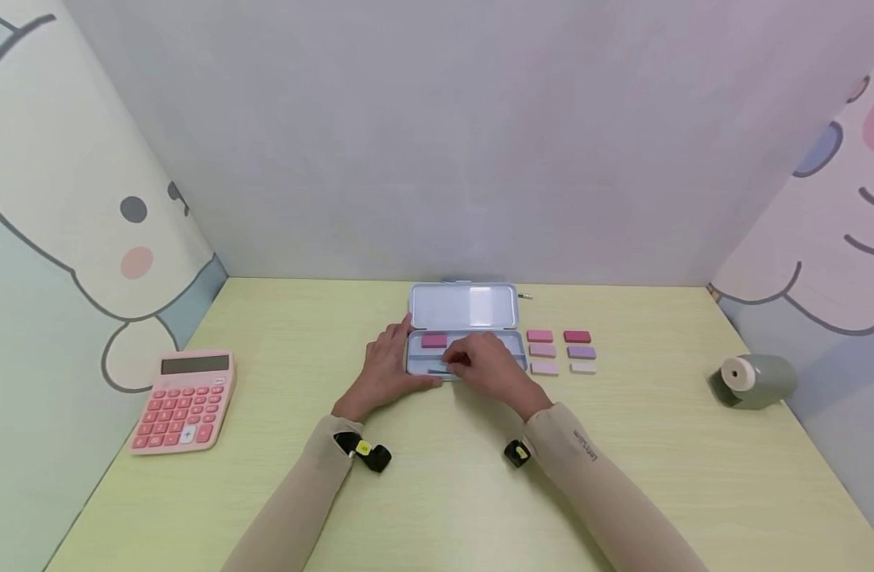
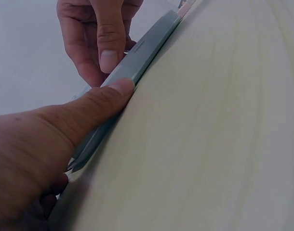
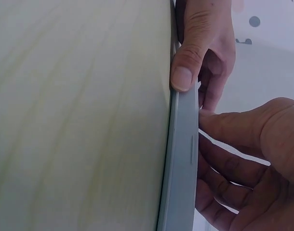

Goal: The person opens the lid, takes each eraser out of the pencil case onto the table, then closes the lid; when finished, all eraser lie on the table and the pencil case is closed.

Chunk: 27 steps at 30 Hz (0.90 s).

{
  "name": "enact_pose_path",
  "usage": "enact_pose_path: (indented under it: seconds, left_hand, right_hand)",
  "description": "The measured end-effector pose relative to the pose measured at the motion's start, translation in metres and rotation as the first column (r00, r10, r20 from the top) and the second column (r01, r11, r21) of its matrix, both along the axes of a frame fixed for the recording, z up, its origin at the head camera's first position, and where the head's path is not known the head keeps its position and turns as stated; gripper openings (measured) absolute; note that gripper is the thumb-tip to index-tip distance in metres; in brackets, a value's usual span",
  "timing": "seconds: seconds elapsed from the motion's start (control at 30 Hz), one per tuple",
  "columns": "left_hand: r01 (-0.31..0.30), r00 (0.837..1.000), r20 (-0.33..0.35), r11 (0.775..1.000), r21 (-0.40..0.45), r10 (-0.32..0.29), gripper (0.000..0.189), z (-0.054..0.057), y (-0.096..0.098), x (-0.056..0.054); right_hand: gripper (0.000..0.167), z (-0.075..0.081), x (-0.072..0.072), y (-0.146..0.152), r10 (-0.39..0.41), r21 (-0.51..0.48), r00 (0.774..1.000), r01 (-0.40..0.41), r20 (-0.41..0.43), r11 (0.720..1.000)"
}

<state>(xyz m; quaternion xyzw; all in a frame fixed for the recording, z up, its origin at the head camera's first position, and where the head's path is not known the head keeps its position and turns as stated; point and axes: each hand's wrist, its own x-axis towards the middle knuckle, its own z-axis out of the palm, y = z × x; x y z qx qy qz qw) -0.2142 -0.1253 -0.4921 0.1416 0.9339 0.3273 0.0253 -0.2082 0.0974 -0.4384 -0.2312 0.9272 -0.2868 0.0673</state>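
Observation:
An open pale blue tin pencil case (image 1: 464, 307) stands mid-table, its lid tipped back. A magenta block (image 1: 434, 341) lies in its rear compartment. My left hand (image 1: 392, 363) grips the case's left end, the thumb (image 2: 119, 87) on the front wall and fingers along the side. Over the front compartment, my right hand (image 1: 489, 367) has bent fingers, thumb and index close together. A thin dark stick (image 1: 438, 372) lies beside these fingertips. The front wall (image 3: 183, 159) hides the fingertips in both wrist views, so I cannot tell whether they pinch it.
Right of the case lie several small blocks in two columns, among them a red block (image 1: 577, 337) and a purple block (image 1: 582, 353). A slim stick's end (image 1: 526, 296) shows behind. A pink calculator (image 1: 183, 403) lies left; a grey-green device (image 1: 759, 381) stands far right.

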Motion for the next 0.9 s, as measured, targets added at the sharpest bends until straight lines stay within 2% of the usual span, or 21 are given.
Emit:
enact_pose_path:
  seconds: [0.27, 0.4, 0.6, 0.9]
  left_hand:
    - [0.002, 1.000, 0.012, 1.000, 0.001, -0.002, 0.132, 0.000, 0.000, 0.000]
    - [0.004, 1.000, 0.009, 1.000, 0.006, -0.004, 0.131, 0.001, 0.000, 0.001]
    - [0.000, 1.000, 0.003, 1.000, 0.015, 0.000, 0.131, 0.002, 0.000, 0.001]
    - [-0.005, 1.000, 0.003, 1.000, 0.018, 0.005, 0.132, 0.002, 0.001, 0.001]
  right_hand:
    - [0.012, -0.001, -0.001, -0.004, -0.004, 0.004, 0.999, 0.004, -0.046, 1.000]
    - [0.014, 0.000, -0.001, -0.006, -0.014, 0.046, 0.998, 0.017, -0.066, 0.999]
    - [0.016, 0.005, 0.002, -0.011, 0.019, 0.154, 0.998, -0.009, -0.063, 0.988]
    - [0.022, 0.007, 0.002, -0.012, 0.069, 0.185, 0.996, -0.059, -0.049, 0.981]
